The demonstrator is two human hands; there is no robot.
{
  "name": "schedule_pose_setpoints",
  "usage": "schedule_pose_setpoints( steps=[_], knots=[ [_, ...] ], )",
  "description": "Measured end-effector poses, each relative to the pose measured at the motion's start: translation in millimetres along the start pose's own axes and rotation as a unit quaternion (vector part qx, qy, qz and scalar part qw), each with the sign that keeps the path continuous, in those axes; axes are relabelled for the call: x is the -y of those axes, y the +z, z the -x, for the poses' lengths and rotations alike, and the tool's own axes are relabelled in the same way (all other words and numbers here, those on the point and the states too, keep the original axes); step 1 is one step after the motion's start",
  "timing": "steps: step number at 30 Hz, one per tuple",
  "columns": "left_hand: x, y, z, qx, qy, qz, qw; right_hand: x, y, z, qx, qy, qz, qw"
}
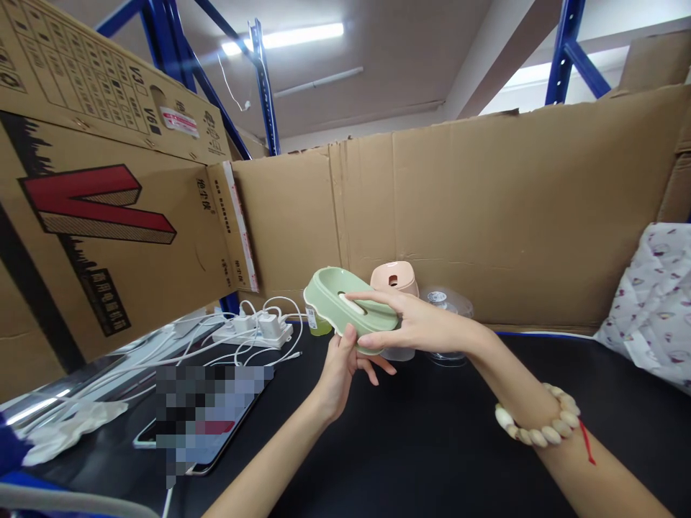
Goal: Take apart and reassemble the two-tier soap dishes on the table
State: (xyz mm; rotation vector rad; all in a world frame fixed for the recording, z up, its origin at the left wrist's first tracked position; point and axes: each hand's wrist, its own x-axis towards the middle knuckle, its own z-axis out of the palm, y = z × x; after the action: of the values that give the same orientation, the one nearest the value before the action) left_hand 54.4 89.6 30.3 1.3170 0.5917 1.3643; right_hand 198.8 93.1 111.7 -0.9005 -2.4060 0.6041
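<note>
Head: left hand [337, 378] grips green lid [331, 306] at near rim, right hand [418, 324] at right end; long axis slopes down rightward.

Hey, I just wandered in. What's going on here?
A person is holding a pale green plastic piece tilted above a black table. The right hand grips its near end, index finger over the slot in it, while the left hand supports it from below. Just behind stands a pink plastic piece with an opening in it; off to the left are a cabled power strip and phones.
</note>
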Motion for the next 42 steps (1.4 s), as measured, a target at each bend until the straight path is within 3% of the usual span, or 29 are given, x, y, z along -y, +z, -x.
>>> schedule_pose_setpoints(
  steps=[16,18,20,23,26,28,30,35,42],
  knots=[
    [-6,-1.8,-1,-0.026,0.032,0.018,0.999,-8,1,-6,-0.034,-0.010,-0.083,0.996],
    [-7,-2.8,-3,-0.025,0.035,0.020,0.999,-10,-2,-7,-0.097,-0.025,-0.065,0.993],
    [-9,-3.9,-4,-0.031,0.033,0.021,0.999,-12,-5,-8,-0.229,-0.030,-0.010,0.973],
    [-10,-4.4,-5,-0.037,0.028,0.021,0.999,-13,-11,-7,-0.445,0.017,0.124,0.887],
    [-7,-2.7,-4,-0.029,0.014,0.022,0.999,-9,-16,-3,-0.539,0.079,0.231,0.806],
    [-4,-0.9,-3,-0.020,0.007,0.021,1.000,-5,-17,-1,-0.548,0.103,0.261,0.788],
    [-1,0.6,-2,-0.012,0.001,0.016,1.000,-1,-17,-3,-0.546,0.112,0.266,0.787],
    [6,-0.9,-5,-0.033,-0.018,0.000,0.999,-3,-10,-21,-0.548,0.103,0.216,0.802],
    [6,-5.2,-7,-0.056,-0.017,-0.003,0.998,-30,9,-50,-0.510,0.160,0.168,0.828]
  ],
)
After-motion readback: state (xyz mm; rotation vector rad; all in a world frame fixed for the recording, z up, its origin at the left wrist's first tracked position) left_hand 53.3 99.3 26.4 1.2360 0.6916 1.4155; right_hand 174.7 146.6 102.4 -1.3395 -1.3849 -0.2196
